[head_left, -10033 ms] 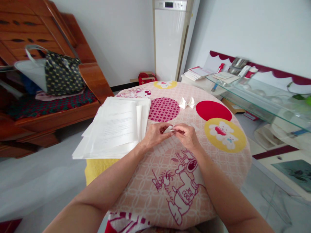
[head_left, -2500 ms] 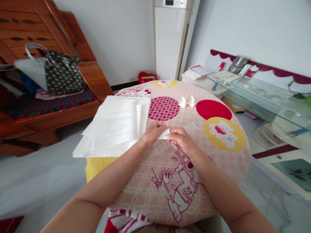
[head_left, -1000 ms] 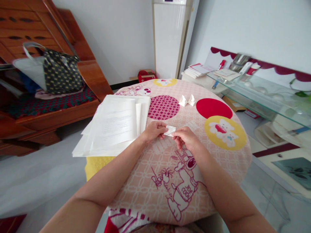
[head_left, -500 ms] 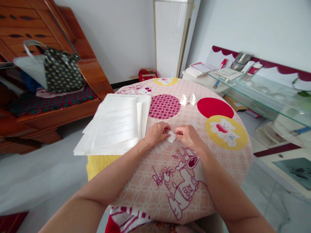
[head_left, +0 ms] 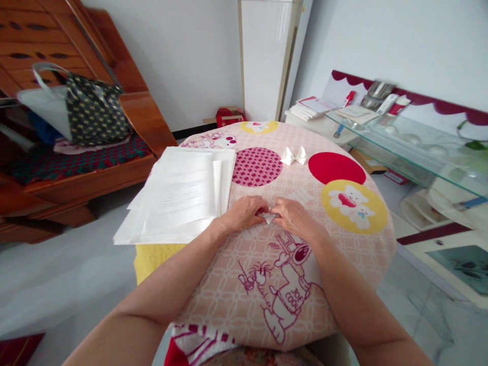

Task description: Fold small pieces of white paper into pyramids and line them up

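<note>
My left hand and my right hand meet fingertip to fingertip over a small folded white paper piece. They press it down on the round table's pink patterned cloth. Both hands are closed in a pinch on the paper, which is mostly hidden by the fingers. Two finished folded white paper shapes stand farther back on the cloth, between the checked circle and the red circle.
A loose stack of white sheets lies left of my hands and overhangs the table's edge. A wooden bench with a dotted bag stands at left. A glass shelf with clutter runs along the right. A white cabinet stands behind.
The folded paper was held a little above the cloth a second ago; both hands have since lowered it and now press it flat against the table, fingers closer together.
</note>
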`<state>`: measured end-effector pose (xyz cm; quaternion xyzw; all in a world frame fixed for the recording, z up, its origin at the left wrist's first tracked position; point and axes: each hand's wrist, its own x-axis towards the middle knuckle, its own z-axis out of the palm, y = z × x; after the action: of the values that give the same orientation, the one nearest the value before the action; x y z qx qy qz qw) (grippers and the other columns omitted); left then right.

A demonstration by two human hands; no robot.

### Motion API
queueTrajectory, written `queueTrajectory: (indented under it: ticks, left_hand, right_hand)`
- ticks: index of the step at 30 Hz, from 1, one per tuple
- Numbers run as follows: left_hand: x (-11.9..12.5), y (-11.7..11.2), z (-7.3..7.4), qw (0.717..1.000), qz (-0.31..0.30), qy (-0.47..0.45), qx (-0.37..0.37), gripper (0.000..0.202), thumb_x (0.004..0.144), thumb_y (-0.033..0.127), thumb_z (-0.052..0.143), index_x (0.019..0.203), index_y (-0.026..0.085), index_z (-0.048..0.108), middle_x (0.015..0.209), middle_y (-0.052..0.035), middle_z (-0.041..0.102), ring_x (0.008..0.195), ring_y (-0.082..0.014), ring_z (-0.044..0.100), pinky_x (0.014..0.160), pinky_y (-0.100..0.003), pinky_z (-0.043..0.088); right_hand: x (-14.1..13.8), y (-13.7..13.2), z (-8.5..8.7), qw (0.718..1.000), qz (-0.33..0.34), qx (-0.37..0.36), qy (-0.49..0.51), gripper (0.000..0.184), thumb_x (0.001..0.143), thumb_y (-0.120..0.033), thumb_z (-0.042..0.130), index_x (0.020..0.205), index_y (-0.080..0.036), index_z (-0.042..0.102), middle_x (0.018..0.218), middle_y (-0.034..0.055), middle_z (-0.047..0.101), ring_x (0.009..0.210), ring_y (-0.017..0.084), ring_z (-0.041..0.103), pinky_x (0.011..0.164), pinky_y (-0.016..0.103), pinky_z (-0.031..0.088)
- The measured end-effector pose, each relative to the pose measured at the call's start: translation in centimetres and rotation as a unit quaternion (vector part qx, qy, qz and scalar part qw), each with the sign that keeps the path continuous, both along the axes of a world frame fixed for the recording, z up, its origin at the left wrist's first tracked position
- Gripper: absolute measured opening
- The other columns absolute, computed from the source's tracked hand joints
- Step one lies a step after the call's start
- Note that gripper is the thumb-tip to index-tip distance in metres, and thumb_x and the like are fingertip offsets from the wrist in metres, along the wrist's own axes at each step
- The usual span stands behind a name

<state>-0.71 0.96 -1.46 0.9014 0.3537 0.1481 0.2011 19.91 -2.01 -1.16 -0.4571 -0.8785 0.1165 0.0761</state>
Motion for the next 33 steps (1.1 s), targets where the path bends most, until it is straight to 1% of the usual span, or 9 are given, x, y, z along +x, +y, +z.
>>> queueTrajectory:
  ticks: [3, 8, 11, 15, 18, 21, 24, 29, 33]
  left_hand:
    - [-0.1, 0.1, 0.0, 1.000, -0.015, -0.005, -0.005, 0.008, 0.083, 0.018, 0.073, 0.090, 0.015, 0.075, 0.085, -0.0038, 0.070, 0.075, -0.0143, 0.062, 0.069, -0.025, 0.043]
    - [-0.3, 0.2, 0.1, 1.000, -0.027, -0.005, -0.015, 0.010, 0.086, 0.017, 0.068, 0.088, 0.016, 0.078, 0.085, -0.0046, 0.072, 0.076, -0.0145, 0.065, 0.070, -0.024, 0.045]
    - [-0.4, 0.3, 0.2, 1.000, -0.021, -0.003, -0.017, 0.013, 0.086, 0.016, 0.065, 0.087, 0.016, 0.078, 0.085, -0.0052, 0.073, 0.077, -0.0149, 0.066, 0.071, -0.024, 0.046]
    - [-0.4, 0.5, 0.1, 1.000, 0.012, 0.004, -0.022, 0.015, 0.084, 0.016, 0.063, 0.084, 0.017, 0.078, 0.083, -0.0049, 0.075, 0.077, -0.0158, 0.065, 0.072, -0.025, 0.045]
    - [-0.4, 0.6, 0.1, 0.998, 0.042, 0.006, -0.043, 0.015, 0.082, 0.018, 0.063, 0.082, 0.017, 0.078, 0.078, -0.0043, 0.075, 0.071, -0.0148, 0.063, 0.068, -0.025, 0.043]
    - [-0.4, 0.6, 0.1, 0.996, 0.065, 0.007, -0.061, 0.014, 0.082, 0.021, 0.064, 0.078, 0.017, 0.076, 0.072, -0.0030, 0.073, 0.065, -0.0132, 0.061, 0.063, -0.024, 0.039]
    - [-0.3, 0.5, 0.3, 0.994, 0.082, 0.014, -0.070, 0.012, 0.080, 0.021, 0.065, 0.076, 0.016, 0.075, 0.070, -0.0025, 0.072, 0.063, -0.0127, 0.060, 0.062, -0.024, 0.038]
    - [-0.1, 0.1, 0.7, 0.992, 0.095, 0.059, -0.064, 0.010, 0.076, 0.016, 0.066, 0.077, 0.015, 0.076, 0.072, -0.0047, 0.073, 0.065, -0.0151, 0.060, 0.064, -0.026, 0.040]
    - [-0.2, 0.1, 0.7, 0.993, 0.096, 0.052, -0.053, 0.009, 0.077, 0.016, 0.066, 0.074, 0.016, 0.074, 0.071, -0.0039, 0.072, 0.064, -0.0143, 0.060, 0.062, -0.025, 0.038]
  right_hand:
    - [-0.1, -0.1, 0.5, 1.000, 0.004, -0.005, -0.018, 0.006, 0.088, -0.014, 0.069, 0.088, -0.016, 0.074, 0.092, 0.0072, 0.065, 0.084, 0.018, 0.060, 0.075, 0.029, 0.040]
    - [-0.5, -0.2, 1.6, 0.999, 0.001, -0.020, -0.038, 0.022, 0.095, -0.016, 0.059, 0.079, -0.016, 0.074, 0.086, 0.0076, 0.065, 0.078, 0.017, 0.058, 0.070, 0.029, 0.038]
    - [-0.7, -0.2, 1.8, 0.999, -0.011, -0.024, -0.043, 0.028, 0.095, -0.014, 0.055, 0.074, -0.015, 0.073, 0.084, 0.0079, 0.065, 0.075, 0.016, 0.056, 0.069, 0.030, 0.036]
    - [-0.6, -0.1, 1.5, 0.999, -0.032, -0.008, -0.025, 0.028, 0.092, -0.011, 0.056, 0.070, -0.015, 0.072, 0.082, 0.0073, 0.065, 0.072, 0.015, 0.055, 0.067, 0.029, 0.034]
    - [-0.5, 0.2, 1.3, 0.998, -0.057, -0.009, 0.009, 0.027, 0.091, -0.011, 0.059, 0.068, -0.016, 0.072, 0.078, 0.0066, 0.067, 0.071, 0.016, 0.055, 0.066, 0.029, 0.034]
    - [-0.4, 0.5, 1.1, 0.994, -0.093, -0.038, 0.047, 0.025, 0.088, -0.011, 0.062, 0.066, -0.016, 0.073, 0.069, 0.0054, 0.067, 0.066, 0.015, 0.056, 0.063, 0.028, 0.033]
    - [-0.3, 0.7, 0.9, 0.987, -0.117, -0.073, 0.086, 0.020, 0.086, -0.013, 0.066, 0.069, -0.015, 0.075, 0.065, 0.0041, 0.068, 0.062, 0.015, 0.057, 0.060, 0.027, 0.034]
    - [0.0, 0.8, 0.7, 0.982, -0.119, -0.091, 0.116, 0.012, 0.082, -0.011, 0.069, 0.073, -0.014, 0.077, 0.069, 0.0044, 0.071, 0.065, 0.015, 0.061, 0.061, 0.026, 0.036]
    - [0.1, 0.8, 0.6, 0.981, -0.121, -0.094, 0.115, 0.013, 0.082, -0.012, 0.069, 0.072, -0.014, 0.077, 0.068, 0.0047, 0.071, 0.065, 0.015, 0.061, 0.061, 0.026, 0.036]
